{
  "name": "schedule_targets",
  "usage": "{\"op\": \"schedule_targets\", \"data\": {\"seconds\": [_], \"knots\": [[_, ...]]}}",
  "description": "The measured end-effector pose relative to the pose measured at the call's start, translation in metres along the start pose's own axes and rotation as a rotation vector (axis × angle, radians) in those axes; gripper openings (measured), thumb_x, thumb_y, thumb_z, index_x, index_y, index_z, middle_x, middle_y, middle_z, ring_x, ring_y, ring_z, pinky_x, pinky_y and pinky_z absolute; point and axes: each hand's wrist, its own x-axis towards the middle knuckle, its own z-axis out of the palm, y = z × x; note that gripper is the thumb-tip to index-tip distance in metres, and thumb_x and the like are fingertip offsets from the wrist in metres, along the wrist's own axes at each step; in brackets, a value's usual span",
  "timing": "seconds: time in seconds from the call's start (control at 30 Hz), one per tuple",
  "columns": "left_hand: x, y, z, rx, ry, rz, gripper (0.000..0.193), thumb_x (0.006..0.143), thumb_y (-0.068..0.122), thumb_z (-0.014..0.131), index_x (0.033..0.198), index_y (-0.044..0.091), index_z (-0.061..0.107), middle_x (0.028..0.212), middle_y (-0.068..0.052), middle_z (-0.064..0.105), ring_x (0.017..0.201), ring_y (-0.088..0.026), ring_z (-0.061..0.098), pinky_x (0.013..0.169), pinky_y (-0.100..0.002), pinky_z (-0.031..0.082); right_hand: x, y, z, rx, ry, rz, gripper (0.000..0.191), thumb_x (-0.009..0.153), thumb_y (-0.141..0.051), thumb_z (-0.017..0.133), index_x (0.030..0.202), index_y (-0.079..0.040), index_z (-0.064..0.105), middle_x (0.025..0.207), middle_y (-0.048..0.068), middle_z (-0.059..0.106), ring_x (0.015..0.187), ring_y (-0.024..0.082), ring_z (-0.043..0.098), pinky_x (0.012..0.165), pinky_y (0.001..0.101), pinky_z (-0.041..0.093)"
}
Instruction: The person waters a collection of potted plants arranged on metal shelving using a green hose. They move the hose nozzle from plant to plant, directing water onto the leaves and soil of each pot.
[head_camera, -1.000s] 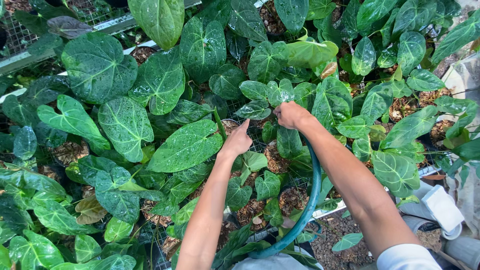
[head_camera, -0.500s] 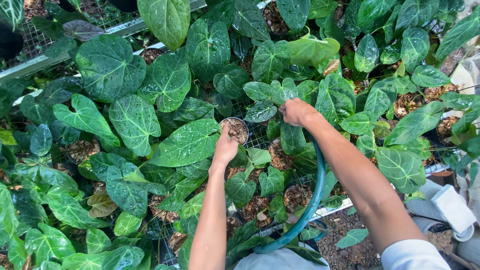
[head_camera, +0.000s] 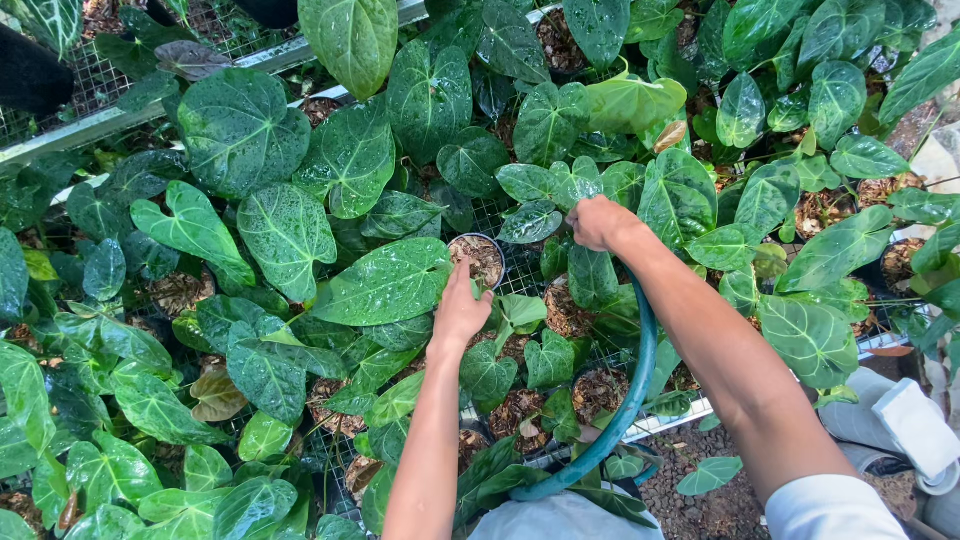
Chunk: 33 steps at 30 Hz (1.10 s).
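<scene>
Many potted plants with dark green, white-veined, heart-shaped leaves stand on a wire mesh bench (head_camera: 520, 270). My left hand (head_camera: 459, 308) reaches out with fingers together and touches the edge of a large wet leaf (head_camera: 385, 283), right beside a small round pot (head_camera: 478, 257) filled with brown bark. My right hand (head_camera: 600, 222) is closed around the end of a green hose (head_camera: 632, 390), which curves back under my forearm towards my body. The hose tip is hidden among the leaves.
A metal bench rail (head_camera: 100, 122) runs along the upper left. Gravel ground (head_camera: 690, 510) shows below the bench's near edge. A white object (head_camera: 915, 425) lies at the lower right. Leaves are wet with droplets.
My left hand has moved slightly down and left from the small pot to the big leaf's edge. The right hand has kept its grip on the hose in the same place.
</scene>
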Motion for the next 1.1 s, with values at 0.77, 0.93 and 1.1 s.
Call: {"op": "schedule_targets", "data": {"seconds": [0.77,0.93,1.1], "knots": [[-0.029,0.008,0.002,0.119,-0.03,-0.087,0.086,0.089,0.029,0.071,0.158,0.006,0.026,0.168,-0.014,0.025,0.137,-0.039,0.05,0.109,-0.05,0.045,0.024,-0.09,0.036,0.001,-0.016,-0.323,0.037,0.083,-0.018,0.063,0.117,-0.019,0.077,0.11,0.021,0.073,0.104,0.039,0.071,0.095,0.0459,0.057],[-0.028,0.006,0.002,0.108,-0.06,-0.123,0.087,0.089,0.029,0.071,0.159,0.006,0.024,0.169,-0.012,0.023,0.138,-0.038,0.049,0.109,-0.051,0.044,0.038,-0.103,0.036,-0.017,-0.02,-0.347,0.038,0.079,-0.019,0.066,0.115,-0.018,0.078,0.113,0.02,0.074,0.107,0.038,0.071,0.096,0.0455,0.058],[-0.026,0.006,0.0,0.09,-0.068,-0.156,0.088,0.089,0.03,0.071,0.16,0.008,0.023,0.17,-0.009,0.022,0.138,-0.037,0.05,0.11,-0.051,0.043,0.047,-0.117,0.039,-0.103,-0.05,-0.321,0.042,0.075,-0.018,0.074,0.117,-0.018,0.076,0.112,0.021,0.072,0.105,0.039,0.07,0.091,0.047,0.059]]}}
